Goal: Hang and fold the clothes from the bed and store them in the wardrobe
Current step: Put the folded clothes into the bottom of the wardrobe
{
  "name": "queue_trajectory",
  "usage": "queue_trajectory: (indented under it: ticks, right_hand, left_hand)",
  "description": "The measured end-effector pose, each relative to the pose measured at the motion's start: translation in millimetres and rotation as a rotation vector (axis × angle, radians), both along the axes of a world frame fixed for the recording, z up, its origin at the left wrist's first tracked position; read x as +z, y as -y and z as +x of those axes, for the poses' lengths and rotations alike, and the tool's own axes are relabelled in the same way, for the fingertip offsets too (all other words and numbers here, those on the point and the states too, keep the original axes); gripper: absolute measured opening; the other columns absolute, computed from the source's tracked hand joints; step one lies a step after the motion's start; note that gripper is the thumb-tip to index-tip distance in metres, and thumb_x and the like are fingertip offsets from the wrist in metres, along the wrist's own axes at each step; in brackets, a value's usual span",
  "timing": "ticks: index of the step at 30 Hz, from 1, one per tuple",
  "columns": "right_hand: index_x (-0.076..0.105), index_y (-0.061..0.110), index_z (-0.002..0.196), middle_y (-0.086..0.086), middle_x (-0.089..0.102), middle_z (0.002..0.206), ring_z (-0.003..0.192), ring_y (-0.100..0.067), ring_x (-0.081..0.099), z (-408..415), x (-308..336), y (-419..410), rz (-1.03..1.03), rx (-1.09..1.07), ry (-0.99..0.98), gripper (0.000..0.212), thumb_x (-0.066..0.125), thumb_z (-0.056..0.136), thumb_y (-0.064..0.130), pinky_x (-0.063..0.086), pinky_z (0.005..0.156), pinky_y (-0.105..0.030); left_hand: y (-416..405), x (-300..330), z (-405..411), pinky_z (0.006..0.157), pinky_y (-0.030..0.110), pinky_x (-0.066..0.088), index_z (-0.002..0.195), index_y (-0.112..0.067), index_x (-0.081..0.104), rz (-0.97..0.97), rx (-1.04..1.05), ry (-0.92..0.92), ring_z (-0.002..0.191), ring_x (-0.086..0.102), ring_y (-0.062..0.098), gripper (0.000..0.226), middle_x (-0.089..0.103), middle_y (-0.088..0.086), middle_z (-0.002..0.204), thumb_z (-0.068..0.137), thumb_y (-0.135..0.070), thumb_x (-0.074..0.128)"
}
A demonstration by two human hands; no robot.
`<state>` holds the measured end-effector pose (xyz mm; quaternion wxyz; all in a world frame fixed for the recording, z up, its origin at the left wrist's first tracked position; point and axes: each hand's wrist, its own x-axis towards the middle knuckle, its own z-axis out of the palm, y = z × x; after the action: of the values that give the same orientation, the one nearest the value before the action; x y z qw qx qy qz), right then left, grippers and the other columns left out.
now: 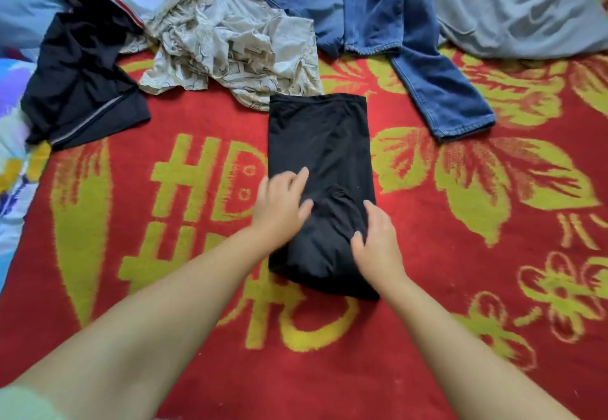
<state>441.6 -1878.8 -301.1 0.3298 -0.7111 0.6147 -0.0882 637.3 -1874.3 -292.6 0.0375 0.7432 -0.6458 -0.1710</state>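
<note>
Resting on a folded black garment (pixel 317 143) (on the red blanket (pixel 427 271)), left hand (pixel 279 205) and right hand (pixel 376 242) lie flat, fingers relaxed.

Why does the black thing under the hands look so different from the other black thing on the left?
The black garment under the hands is folded into a neat, flat rectangle; the black garment on the left lies crumpled and spread out. The folded one is plain black, while the left one shows a grey stripe at its hem. Both hands touch the folded one; nothing touches the other. Both lie on the red blanket.
</note>
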Motion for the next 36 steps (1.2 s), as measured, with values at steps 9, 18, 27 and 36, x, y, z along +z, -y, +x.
queue_trajectory:
  ticks: [9, 18, 27, 36]
  right_hand:
    - [-0.024, 0.033, 0.144, 0.001, -0.029, 0.154, 0.143, -0.026, -0.025, -34, -60, -45, 0.055, 0.675, -0.542, 0.106, 0.065, 0.086, 0.038, -0.008, 0.111, -0.064]
    - [-0.010, 0.027, 0.154, -0.005, -0.017, 0.162, 0.149, -0.032, -0.014, -25, -35, -36, 0.268, 0.801, -0.575, 0.088, 0.039, 0.090, -0.008, 0.008, 0.119, -0.052]
    - [0.060, 0.023, 0.091, 0.005, 0.058, 0.085, 0.087, -0.015, 0.053, -24, 26, 9, 0.951, 0.798, -0.178, 0.028, 0.053, 0.081, -0.002, 0.042, 0.072, -0.027]
    - [0.028, 0.016, 0.151, -0.011, 0.023, 0.157, 0.145, -0.031, 0.022, 17, -3, 49, -0.037, 0.388, -0.330, 0.066, 0.054, 0.090, 0.018, 0.028, 0.112, -0.051]
  left_hand:
    - [-102, -90, -28, 0.114, 0.055, -0.013, 0.139, -0.016, -0.036, 0.382, -0.385, 0.195, 0.132, -0.041, 0.022, 0.108, -0.040, 0.006, 0.149, 0.090, -0.041, 0.057]
    - [-108, -66, -25, 0.120, 0.042, -0.005, 0.151, -0.013, -0.018, 0.591, -0.446, -0.017, 0.144, -0.026, 0.029, 0.093, -0.028, 0.017, 0.156, 0.083, 0.019, 0.036]
    - [-65, 6, 7, 0.052, 0.028, 0.021, 0.077, -0.013, 0.050, 1.127, -0.214, -0.559, 0.061, 0.034, 0.021, 0.019, 0.040, 0.004, 0.070, 0.060, -0.010, 0.044]
    - [-8, -23, 25, 0.116, 0.044, 0.022, 0.151, -0.010, 0.026, 0.067, 0.116, -0.149, 0.144, 0.025, 0.025, 0.066, 0.029, 0.011, 0.156, 0.090, -0.014, 0.050]
